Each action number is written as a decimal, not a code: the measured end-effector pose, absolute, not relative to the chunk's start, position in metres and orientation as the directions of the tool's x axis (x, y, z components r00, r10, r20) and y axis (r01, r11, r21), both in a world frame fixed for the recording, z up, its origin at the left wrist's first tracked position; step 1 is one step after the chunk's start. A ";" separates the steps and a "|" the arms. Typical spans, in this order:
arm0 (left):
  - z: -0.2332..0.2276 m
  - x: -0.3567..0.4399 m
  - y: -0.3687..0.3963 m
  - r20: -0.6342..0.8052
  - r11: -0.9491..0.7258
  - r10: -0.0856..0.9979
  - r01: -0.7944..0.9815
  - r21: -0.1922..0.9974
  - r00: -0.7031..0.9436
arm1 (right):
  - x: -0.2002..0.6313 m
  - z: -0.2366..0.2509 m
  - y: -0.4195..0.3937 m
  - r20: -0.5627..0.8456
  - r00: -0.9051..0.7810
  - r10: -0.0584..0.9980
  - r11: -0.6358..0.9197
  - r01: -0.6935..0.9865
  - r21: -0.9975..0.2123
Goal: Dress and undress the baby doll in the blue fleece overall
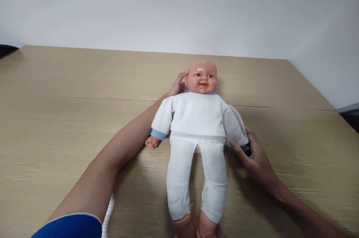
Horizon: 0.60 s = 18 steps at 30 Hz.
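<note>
A baby doll [196, 118] in a white top and white trousers lies on its back on the wooden table [70, 92], head away from me. My left hand [178, 85] reaches behind the doll's head and touches its side. My right hand [252, 155] grips the cuff end of the doll's sleeve on the right; the doll's hand there is hidden. The doll's other hand [152, 142] pokes out of a blue cuff.
A plain white wall [179, 6] rises behind the table. A dark object [7, 49] sits at the far left edge and another [352, 116] past the table's right edge. A white strip [108, 212] shows under my left forearm.
</note>
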<state>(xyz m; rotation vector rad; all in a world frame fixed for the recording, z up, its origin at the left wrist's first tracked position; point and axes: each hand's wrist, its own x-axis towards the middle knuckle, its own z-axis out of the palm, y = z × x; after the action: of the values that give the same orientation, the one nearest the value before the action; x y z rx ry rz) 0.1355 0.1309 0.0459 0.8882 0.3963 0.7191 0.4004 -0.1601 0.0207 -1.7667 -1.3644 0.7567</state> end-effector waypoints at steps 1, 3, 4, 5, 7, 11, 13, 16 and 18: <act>0.044 0.136 0.134 -0.026 0.425 0.709 -0.397 0.813 0.705 | 0.401 0.020 -0.160 0.018 0.250 0.968 -0.118 0.516 -0.848; 0.040 0.135 0.142 -0.028 0.426 0.708 -0.396 0.813 0.706 | 0.401 0.017 -0.161 0.056 0.246 0.968 -0.083 0.520 -0.850; 0.038 0.135 0.145 -0.029 0.426 0.708 -0.394 0.814 0.705 | 0.401 0.016 -0.160 0.072 0.245 0.967 -0.068 0.522 -0.851; 0.037 0.134 0.148 -0.032 0.425 0.710 -0.392 0.816 0.703 | 0.402 0.016 -0.160 0.084 0.242 0.967 -0.057 0.522 -0.851; 0.036 0.131 0.149 -0.046 0.426 0.716 -0.383 0.820 0.696 | 0.402 0.014 -0.160 0.095 0.236 0.967 -0.045 0.525 -0.850; 0.041 0.131 0.145 -0.061 0.429 0.730 -0.388 0.816 0.680 | 0.403 0.014 -0.159 0.108 0.222 0.969 -0.030 0.540 -0.841; 0.044 0.132 0.142 -0.057 0.425 0.738 -0.397 0.813 0.673 | 0.403 0.014 -0.160 0.109 0.218 0.970 -0.028 0.544 -0.839; 0.046 0.134 0.141 -0.055 0.415 0.750 -0.404 0.815 0.659 | 0.403 0.015 -0.160 0.098 0.217 0.971 -0.036 0.544 -0.839; 0.043 0.134 0.142 -0.051 0.405 0.757 -0.405 0.820 0.652 | 0.403 0.015 -0.160 0.093 0.217 0.972 -0.042 0.547 -0.836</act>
<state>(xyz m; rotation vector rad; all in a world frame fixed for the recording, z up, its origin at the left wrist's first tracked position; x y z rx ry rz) 0.1345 0.1424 0.0426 0.8787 0.4565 0.7663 0.4027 -0.1603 0.0149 -1.6990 -1.4330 0.6746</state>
